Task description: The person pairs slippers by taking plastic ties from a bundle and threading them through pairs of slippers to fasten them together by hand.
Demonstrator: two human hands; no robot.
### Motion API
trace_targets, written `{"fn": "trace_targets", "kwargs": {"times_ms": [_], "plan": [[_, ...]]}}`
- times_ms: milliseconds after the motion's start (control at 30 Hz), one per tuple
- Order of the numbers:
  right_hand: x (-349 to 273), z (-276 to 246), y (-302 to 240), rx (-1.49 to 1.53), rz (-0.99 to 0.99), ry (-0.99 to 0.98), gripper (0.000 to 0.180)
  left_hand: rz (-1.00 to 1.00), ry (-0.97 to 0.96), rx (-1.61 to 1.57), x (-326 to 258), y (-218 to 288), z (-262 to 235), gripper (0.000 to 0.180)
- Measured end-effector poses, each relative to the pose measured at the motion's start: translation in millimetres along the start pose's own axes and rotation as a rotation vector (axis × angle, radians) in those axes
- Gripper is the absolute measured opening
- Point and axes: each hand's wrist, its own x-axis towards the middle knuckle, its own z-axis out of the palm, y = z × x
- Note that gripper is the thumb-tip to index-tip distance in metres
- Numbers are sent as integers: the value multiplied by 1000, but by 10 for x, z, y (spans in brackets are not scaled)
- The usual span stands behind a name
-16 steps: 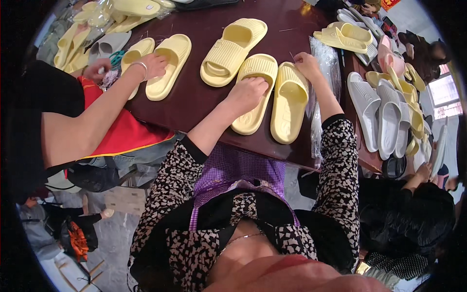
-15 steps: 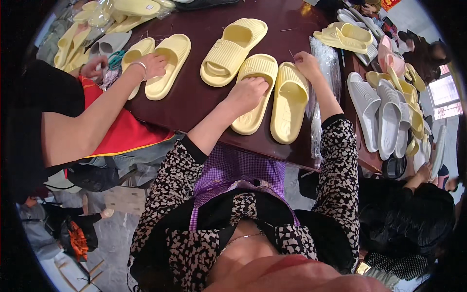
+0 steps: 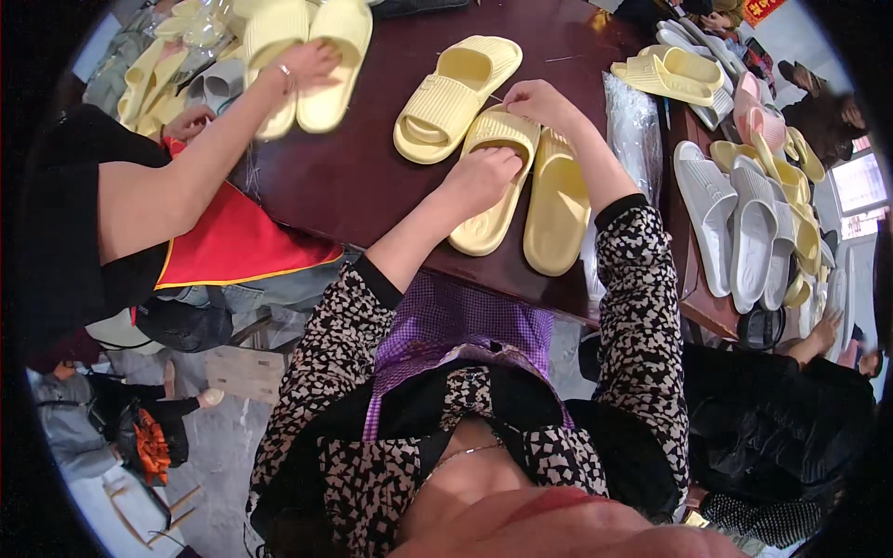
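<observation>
On the dark table (image 3: pixel 372 186) your 2 pale yellow slides (image 3: pixel 521 191) look light, soft and bendy, so take each by its strap, where your left hand (image 3: pixel 484 172) presses flat and right hand (image 3: pixel 535 98) pinches.

I see a co-worker's hand (image 3: pixel 302 65) resting on two yellow slippers (image 3: pixel 307 56) across the dark table (image 3: pixel 363 177), with grey slippers (image 3: pixel 735 223) piled to one side.
</observation>
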Motion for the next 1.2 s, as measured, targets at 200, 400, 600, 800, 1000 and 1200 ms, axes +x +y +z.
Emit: {"fn": "trace_targets", "kwargs": {"times_ms": [200, 400, 600, 800, 1000, 1200], "plan": [[-36, -71, 223, -88, -21, 315, 14, -46, 77, -40, 41, 42, -86, 22], [-268, -201, 400, 364, 91, 555, 11, 6, 356, -73, 148, 48, -152, 19], [-448, 50, -33, 772, -42, 575, 8, -462, 145, -403, 901, -261, -208, 18], [-648, 165, -136, 933, -38, 699, 8, -618, -92, -827, 1042, -408, -18, 19], [-632, 215, -153, 1041, 76, 825, 9, -670, -1, -1010, 979, -483, 57, 14], [-668, 255, -111, 1003, 80, 828, 13, -740, 15, -1273, 941, -492, 31, 8]]}}
